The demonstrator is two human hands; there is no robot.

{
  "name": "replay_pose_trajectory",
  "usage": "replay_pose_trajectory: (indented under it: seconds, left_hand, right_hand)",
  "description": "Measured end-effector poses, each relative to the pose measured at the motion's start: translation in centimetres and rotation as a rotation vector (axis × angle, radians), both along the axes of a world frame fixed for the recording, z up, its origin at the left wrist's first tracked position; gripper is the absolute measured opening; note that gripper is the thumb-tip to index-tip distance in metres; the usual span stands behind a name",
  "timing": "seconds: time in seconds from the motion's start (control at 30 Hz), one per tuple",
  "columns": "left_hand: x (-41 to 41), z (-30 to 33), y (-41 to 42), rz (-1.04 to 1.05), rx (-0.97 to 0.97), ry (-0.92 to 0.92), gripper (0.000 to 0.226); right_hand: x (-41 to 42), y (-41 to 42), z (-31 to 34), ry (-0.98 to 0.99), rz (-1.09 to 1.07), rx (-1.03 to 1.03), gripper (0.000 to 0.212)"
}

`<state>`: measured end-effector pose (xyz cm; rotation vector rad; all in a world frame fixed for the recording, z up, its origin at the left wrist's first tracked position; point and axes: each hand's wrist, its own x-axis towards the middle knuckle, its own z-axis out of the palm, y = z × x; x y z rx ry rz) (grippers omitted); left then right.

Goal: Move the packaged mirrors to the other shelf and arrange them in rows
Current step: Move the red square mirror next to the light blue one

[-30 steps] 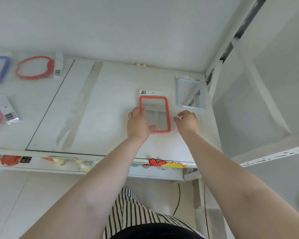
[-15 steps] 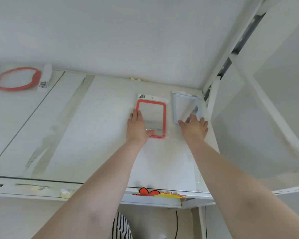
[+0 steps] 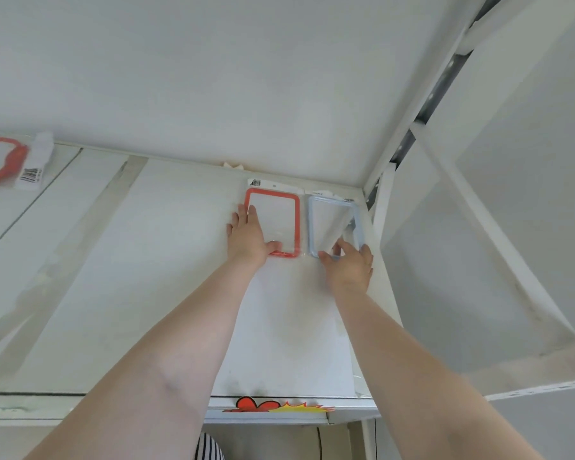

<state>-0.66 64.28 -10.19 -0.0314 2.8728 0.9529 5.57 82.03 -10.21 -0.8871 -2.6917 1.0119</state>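
our left hand (image 3: pixel 248 239) lies flat, fingers together, pressing on the lower left corner of the red-framed mirror (image 3: pixel 273 222), gripping nothing, only pinning it; our right hand (image 3: pixel 347 267) has its fingers spread and its tips resting on the near end of the blue-framed mirror (image 3: pixel 335 227), loose, not closed round it. a second ago the red mirror sat mid-shelf with the blue one askew behind it; now both have been pushed to the back right corner of the shelf (image 3: pixel 180 293), side by side and just about touching, so we judge the first row started and nearly squared. each mirror is a tall rectangle in clear wrap with a white header card at the far end, lying flat, glass up. far to the left a round red-framed mirror (image 3: pixel 0 159) in its packet waits on the neighbouring shelf.
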Motion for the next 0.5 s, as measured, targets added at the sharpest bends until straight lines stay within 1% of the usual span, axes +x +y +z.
replay_pose_trajectory:
  seconds: [0.2, 0.5]
  left_hand:
    - [-0.69, -0.11, 0.78, -0.007, -0.007, -0.003, 0.104]
    - [-0.42, -0.16, 0.85, -0.009, -0.002, 0.007, 0.104]
  right_hand:
    - [0.14, -0.17, 0.47, 0.006, -0.018, -0.033, 0.042]
    - [-0.05, -0.1, 0.43, -0.037, -0.008, 0.033, 0.039]
